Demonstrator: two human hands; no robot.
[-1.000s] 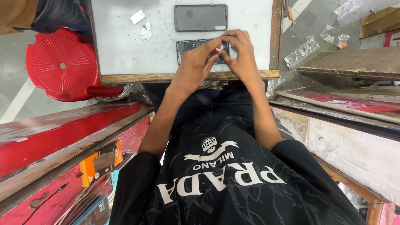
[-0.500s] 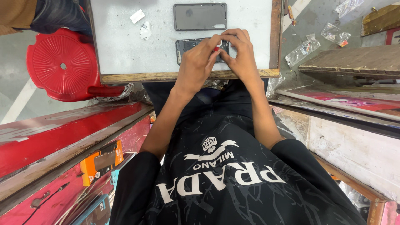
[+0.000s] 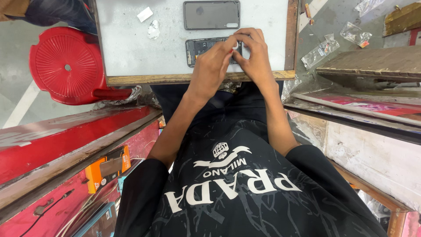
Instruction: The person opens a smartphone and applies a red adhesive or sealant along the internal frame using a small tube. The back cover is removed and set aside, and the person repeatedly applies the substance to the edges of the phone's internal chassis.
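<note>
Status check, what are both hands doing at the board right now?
Left hand and right hand both on the opened phone, pinching a small white part. Grey back cover lies apart above. Nothing blocking.

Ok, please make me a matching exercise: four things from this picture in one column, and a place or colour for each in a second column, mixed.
Things:
1. opened phone
2. dark phone back cover
3. plastic stool
4. white scrap

Places or colours:
A. red, on the floor beside the table
B. under both hands
C. near the table's far edge, beyond the hands
D. near the table's far left corner

Pairs: 1-B, 2-C, 3-A, 4-D
</note>
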